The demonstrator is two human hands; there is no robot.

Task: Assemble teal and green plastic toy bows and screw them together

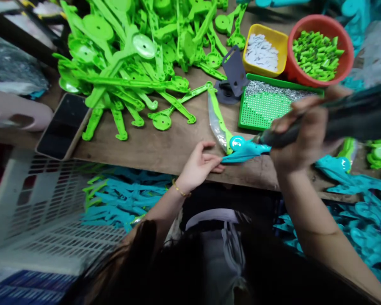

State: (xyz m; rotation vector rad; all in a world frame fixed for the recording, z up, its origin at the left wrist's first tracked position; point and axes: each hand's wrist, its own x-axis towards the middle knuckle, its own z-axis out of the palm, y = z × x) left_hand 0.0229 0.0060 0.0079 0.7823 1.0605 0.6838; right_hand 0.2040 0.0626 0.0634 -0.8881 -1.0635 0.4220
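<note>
My left hand [200, 166] pinches the pointed left end of a turquoise plastic part [246, 151] near the table's front edge. A green piece [220, 116] with a clear curved blade is joined to that part and points up and away. My right hand [301, 133] is wrapped round a dark power driver [346, 116], held sideways from the right. The driver's tip meets the turquoise part near its middle; the exact contact point is blurred. Just behind my right hand stands a green tray [263, 110] of small metal screws.
Behind lie a large pile of green parts [120, 80], a yellow bowl [281, 40] of white pieces, a red bowl [346, 55] of green bits and a dark stand [233, 70]. A phone [65, 125] lies left. Turquoise parts fill a crate [15, 203] below and the right side.
</note>
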